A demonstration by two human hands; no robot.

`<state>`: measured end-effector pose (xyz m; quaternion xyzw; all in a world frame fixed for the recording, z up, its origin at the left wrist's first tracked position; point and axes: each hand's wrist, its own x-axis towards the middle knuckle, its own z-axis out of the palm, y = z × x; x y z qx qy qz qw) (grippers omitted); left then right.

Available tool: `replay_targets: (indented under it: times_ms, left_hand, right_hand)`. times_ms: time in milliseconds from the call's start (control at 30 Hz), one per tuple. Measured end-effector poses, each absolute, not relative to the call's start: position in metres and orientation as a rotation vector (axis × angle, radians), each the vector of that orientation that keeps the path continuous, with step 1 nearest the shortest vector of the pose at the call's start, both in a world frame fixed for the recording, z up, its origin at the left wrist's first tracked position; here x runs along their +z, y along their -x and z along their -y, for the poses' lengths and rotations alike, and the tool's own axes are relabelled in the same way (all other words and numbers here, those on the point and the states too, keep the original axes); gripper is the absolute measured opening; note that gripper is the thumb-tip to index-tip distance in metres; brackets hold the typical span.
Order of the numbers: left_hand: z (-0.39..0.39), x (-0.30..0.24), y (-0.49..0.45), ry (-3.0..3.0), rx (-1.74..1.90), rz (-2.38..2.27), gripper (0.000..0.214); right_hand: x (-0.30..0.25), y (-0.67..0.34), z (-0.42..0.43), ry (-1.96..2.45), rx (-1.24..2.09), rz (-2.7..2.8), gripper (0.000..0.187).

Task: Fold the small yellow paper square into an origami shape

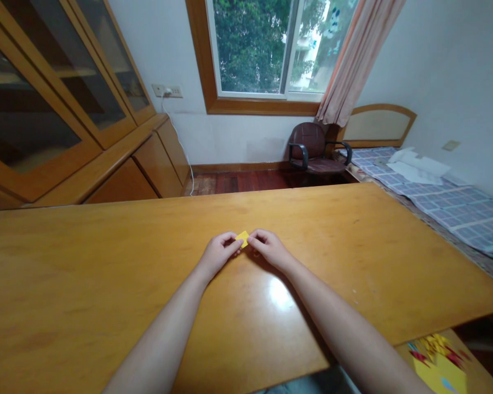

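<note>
A small yellow piece of paper [243, 237] sits between my two hands over the middle of the wooden table [107, 257]. My left hand [219, 253] pinches its left side with curled fingers. On the other side my right hand [268, 247] has its fingertips closed on the paper's right edge. Both forearms reach forward from the near edge of the table. Most of the paper is hidden by my fingers.
A wooden cabinet with glass doors [53, 104] stands along the left wall. A dark office chair [314, 149] sits under the window. A bed with a checked cover [447, 202] lies at the right. Coloured paper scraps [437, 350] lie low at the bottom right.
</note>
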<state>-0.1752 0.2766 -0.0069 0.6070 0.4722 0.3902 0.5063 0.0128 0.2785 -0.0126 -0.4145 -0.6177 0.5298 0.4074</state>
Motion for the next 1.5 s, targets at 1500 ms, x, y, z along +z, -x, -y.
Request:
replay_targets:
  times_ms: [1500]
  left_hand:
    - [-0.2784, -0.0126, 0.1709, -1.366, 1.096, -1.182, 0.035]
  right_hand:
    - [-0.0196, -0.0108, -0.2848, 1.075, 1.007, 1.674, 0.032]
